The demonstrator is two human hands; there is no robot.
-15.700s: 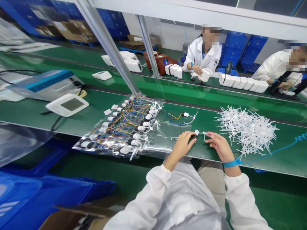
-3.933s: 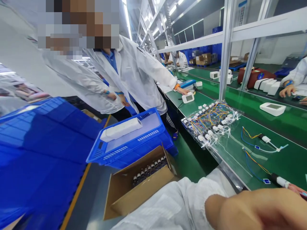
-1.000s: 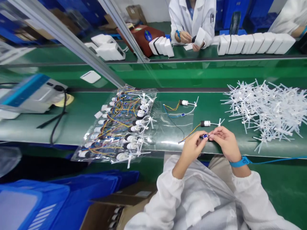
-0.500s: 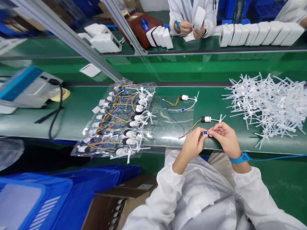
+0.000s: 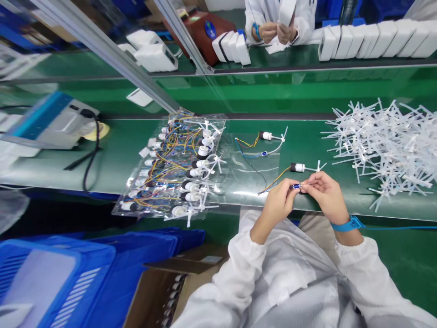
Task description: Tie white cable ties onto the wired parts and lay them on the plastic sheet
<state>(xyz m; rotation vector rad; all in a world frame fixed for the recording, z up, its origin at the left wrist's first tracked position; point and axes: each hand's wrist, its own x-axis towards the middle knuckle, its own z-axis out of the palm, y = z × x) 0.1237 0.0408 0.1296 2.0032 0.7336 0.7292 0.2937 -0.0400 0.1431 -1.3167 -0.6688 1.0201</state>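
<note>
My left hand is closed, with thumb and fingertips gripping a small blue rectangular part near the table's front edge. My right hand pinches a thin pale tube end against the right side of that part; the fingers mostly cover the tube. Just beyond the hands lies a small black-and-white motor pump, its coloured wires running down toward my left hand. A white tube connector sits at the pump's right, above my right hand. Farther back rests a similar pump with tube, wires and a blue part.
Plastic bags with several wired pumps lie to the left. A heap of white tube pieces spreads at the right. A blue-and-grey machine stands far left. Across the line, a co-worker's hands hold a white housing. Blue crates stand below.
The view has shifted slightly, so everything sits a little farther right. Both hands keep their grip at the blue part, with only slight finger movement.
</note>
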